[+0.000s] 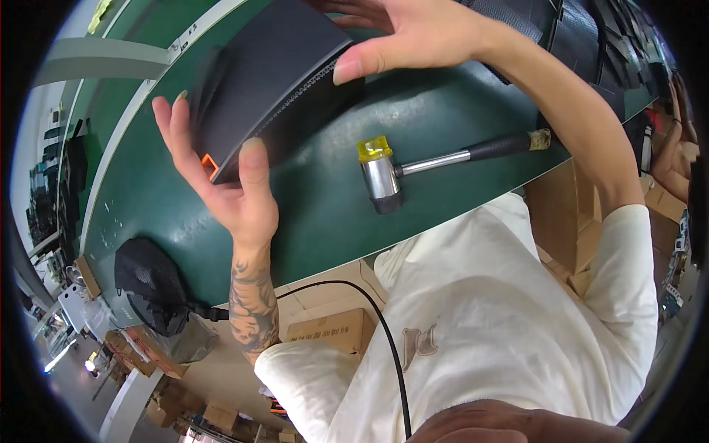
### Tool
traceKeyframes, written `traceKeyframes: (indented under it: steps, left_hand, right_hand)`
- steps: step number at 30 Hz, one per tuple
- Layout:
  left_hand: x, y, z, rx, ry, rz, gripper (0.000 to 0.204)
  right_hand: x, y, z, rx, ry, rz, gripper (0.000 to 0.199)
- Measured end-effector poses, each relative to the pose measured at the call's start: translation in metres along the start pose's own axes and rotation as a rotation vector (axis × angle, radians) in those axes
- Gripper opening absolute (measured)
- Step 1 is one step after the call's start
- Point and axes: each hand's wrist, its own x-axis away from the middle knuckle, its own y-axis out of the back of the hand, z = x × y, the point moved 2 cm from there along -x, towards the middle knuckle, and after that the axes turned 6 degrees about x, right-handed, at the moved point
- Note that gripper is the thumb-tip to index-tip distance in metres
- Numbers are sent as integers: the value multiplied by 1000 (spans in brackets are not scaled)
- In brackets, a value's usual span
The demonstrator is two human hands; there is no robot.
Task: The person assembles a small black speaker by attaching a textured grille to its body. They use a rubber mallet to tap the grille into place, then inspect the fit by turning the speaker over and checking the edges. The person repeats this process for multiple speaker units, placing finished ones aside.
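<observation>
Between my two hands a black zip case [273,74] is held tilted above the green table. A toothed zipper-like line runs along its near edge, and a small orange tab [210,165] shows at its lower left corner. My left hand [240,192] grips that corner, thumb on the near edge and fingers round the left side. At the upper right my right hand [406,37] holds the other end, its thumb on the edge and its other fingers partly hidden behind. Nearer to me, apart from both hands, lies a mallet [380,176] with a yellow face and a black grip.
The green table [325,244] has a curved near edge in front of me. Stacked black pieces [576,44] lie at the far right. A black mesh bag [151,280] sits at the left edge. A black cable [388,317] crosses before my shirt, and cardboard boxes [332,331] stand below.
</observation>
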Motion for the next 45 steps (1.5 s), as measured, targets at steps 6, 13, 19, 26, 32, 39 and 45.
traceKeyframes:
  steps: [6, 13, 19, 26, 32, 39, 45]
  left_hand:
    - [0, -3, 7, 29, 36, -37, 86]
    - [1, 2, 0, 64, 74, -9, 88]
    - [-3, -4, -10, 69, 197, -56, 91]
    - [-6, 5, -1, 22, 106, -127, 74]
    - [-1, 14, 2, 14, 107, -108, 79]
    - [-7, 12, 5, -36, 28, -54, 81]
    - [-26, 17, -4, 225, 387, -140, 65]
  right_hand:
    - [8, -9, 3, 223, 147, -60, 101]
    - [14, -16, 12, 433, 187, -98, 95]
    - [0, -19, -14, 477, 221, -214, 86]
    - [-12, -22, -10, 425, 210, -219, 73]
    - [-2, -29, -12, 504, 178, -201, 67]
    - [3, -27, -10, 586, 253, -280, 66]
    - [-23, -17, -3, 358, -1, -331, 72]
